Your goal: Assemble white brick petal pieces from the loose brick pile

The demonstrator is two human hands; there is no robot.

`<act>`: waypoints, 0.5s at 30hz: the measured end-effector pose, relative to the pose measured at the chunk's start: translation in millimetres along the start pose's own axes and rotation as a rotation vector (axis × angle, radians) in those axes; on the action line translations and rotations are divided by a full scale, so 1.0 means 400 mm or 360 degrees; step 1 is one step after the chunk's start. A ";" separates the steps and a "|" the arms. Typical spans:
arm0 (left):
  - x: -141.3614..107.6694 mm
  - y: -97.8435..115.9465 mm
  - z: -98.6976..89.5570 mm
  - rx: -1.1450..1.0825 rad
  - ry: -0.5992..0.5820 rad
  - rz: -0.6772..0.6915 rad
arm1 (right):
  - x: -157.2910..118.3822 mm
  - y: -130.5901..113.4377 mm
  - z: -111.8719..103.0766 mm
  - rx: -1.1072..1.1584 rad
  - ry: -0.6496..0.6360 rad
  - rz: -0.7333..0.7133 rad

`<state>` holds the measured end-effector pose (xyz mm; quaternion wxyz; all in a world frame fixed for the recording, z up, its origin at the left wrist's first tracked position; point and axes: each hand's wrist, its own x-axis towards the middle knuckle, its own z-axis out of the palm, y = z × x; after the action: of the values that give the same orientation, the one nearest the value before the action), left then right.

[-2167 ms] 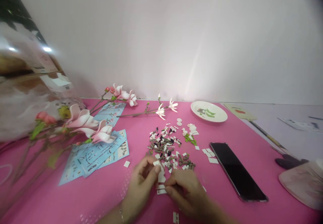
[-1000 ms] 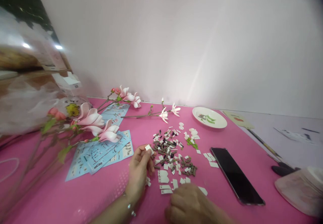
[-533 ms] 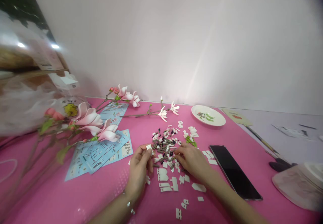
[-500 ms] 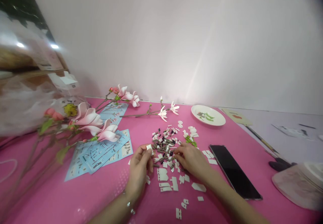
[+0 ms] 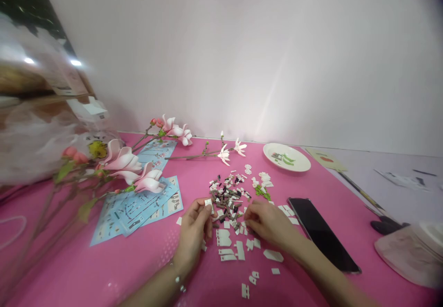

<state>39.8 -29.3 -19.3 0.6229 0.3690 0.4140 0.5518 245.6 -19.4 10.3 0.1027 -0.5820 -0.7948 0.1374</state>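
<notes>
Between thumb and fingers, my left hand [image 5: 194,224] pinches a small white piece [image 5: 209,205]. Beyond and between the hands lies a pile of small brown, black and white pieces [image 5: 228,196]. My right hand [image 5: 265,220] rests at the right edge of this pile, its fingers curled down; whatever is at its fingertips is hidden. Nearer me, flat white pieces [image 5: 223,238] lie on the pink table [image 5: 214,288]. A few green pieces [image 5: 263,192] sit past my right hand, beside more white ones.
A black phone [image 5: 323,235] lies right of my right arm. A white plate [image 5: 300,162] with green pieces stands behind. Blue printed sheets [image 5: 166,212] and pink flower stems [image 5: 121,159] are at left. A tub [image 5: 408,254] is at the right edge.
My right hand has shifted slightly right and toward me at the pile's edge. My left hand still holds the white piece, now slightly farther right.
</notes>
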 end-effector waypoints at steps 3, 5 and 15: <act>0.000 -0.004 -0.002 0.0040 -0.0032 -0.0011 | -0.023 -0.012 -0.002 -0.0001 -0.0057 -0.0074; 0.000 -0.006 -0.002 0.0064 -0.0048 -0.0018 | -0.031 -0.019 0.003 -0.0016 -0.0038 -0.0072; -0.006 -0.009 0.009 0.0117 -0.0210 -0.0176 | -0.040 -0.023 0.023 0.0116 0.0362 -0.0172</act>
<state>44.4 -32.1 -21.1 0.6643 0.4037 0.4118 0.4756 239.2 -38.1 4.9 0.2206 -0.5461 -0.8027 0.0934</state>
